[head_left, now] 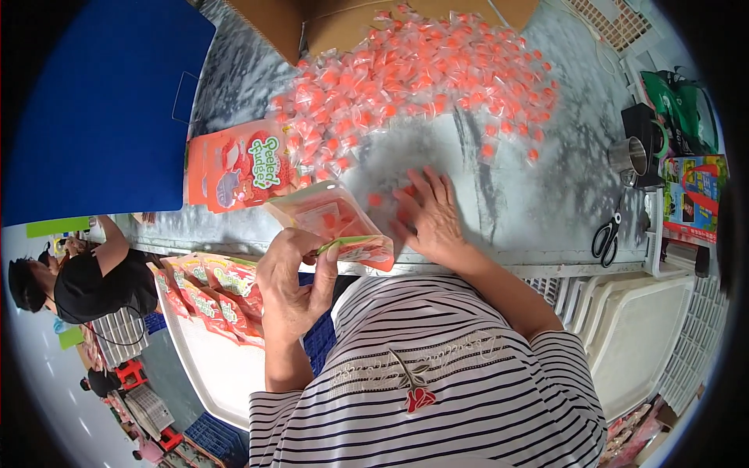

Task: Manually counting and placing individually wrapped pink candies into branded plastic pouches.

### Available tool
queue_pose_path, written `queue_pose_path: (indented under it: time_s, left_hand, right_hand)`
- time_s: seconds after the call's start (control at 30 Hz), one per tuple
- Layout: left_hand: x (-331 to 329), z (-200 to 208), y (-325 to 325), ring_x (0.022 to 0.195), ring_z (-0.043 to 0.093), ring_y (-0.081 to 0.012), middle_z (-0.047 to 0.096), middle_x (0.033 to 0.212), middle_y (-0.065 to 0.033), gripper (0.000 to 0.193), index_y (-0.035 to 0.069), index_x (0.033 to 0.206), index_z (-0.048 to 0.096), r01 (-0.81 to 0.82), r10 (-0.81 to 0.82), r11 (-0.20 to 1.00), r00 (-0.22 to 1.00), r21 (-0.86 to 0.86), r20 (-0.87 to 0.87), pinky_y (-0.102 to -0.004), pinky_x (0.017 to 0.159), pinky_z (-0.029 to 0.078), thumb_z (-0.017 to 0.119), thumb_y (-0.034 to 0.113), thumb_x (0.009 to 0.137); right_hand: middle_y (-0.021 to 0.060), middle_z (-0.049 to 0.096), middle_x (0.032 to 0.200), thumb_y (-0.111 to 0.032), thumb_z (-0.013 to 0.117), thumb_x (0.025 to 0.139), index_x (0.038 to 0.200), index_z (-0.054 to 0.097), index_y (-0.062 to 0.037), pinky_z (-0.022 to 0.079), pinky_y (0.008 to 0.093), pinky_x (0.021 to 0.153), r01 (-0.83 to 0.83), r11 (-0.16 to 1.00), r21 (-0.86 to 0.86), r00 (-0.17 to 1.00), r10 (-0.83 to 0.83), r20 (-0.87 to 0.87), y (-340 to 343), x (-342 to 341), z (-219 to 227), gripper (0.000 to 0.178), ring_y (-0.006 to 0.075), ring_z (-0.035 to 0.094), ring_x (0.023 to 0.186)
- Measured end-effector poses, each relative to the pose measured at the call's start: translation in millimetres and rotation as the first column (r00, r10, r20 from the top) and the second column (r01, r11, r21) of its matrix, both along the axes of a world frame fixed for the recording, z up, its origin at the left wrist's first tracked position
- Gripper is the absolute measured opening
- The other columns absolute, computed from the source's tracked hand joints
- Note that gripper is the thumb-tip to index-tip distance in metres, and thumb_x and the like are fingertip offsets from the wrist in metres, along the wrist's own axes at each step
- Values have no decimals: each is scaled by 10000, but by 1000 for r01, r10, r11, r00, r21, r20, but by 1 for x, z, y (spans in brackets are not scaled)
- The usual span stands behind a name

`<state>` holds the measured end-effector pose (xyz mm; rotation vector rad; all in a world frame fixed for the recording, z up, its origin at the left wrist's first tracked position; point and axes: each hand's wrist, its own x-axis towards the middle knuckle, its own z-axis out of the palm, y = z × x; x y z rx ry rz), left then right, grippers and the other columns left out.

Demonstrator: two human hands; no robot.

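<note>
Head view: at a marble-topped table (546,195), the left hand (292,285) grips an open orange pouch (335,222) by its mouth while the right hand (429,214), fingers spread flat, rakes wrapped candies (413,70) from the heap; filling appears underway, and the next sweep needs the mouth held wide.

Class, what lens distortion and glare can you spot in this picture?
Head view: the grey marbled table's front edge bows with the fisheye, black corners ring the frame, and the heap of clear-wrapped orange candies glints under even overhead light.
</note>
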<state>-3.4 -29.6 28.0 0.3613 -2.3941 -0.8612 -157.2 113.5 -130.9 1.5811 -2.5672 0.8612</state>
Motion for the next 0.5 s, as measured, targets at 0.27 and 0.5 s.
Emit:
queue_pose_path:
  time_s: [0.27,0.5]
  left_hand:
    - [7,3,-7,566,530,-155,582,719,-93,107,-14,840,577,-46,47,998,999,40,-22,-258,512,427,678,-3,806]
    - [17,2,-6,564,527,-153,580,713,-91,116,-14,826,573,-82,84,995,996,55,-29,-251,519,421,683,5,799]
  right_hand:
    - [166,463,1255,-202,714,735,1136,578,-47,380,480,960,-110,993,-48,993,111,29,6,-21,-10,450,381,427,1155]
    - [187,360,1416,-459,715,715,1342,476,-151,263,556,1073,-199,980,16,978,200,-63,-37,-18,11,738,397,317,1310]
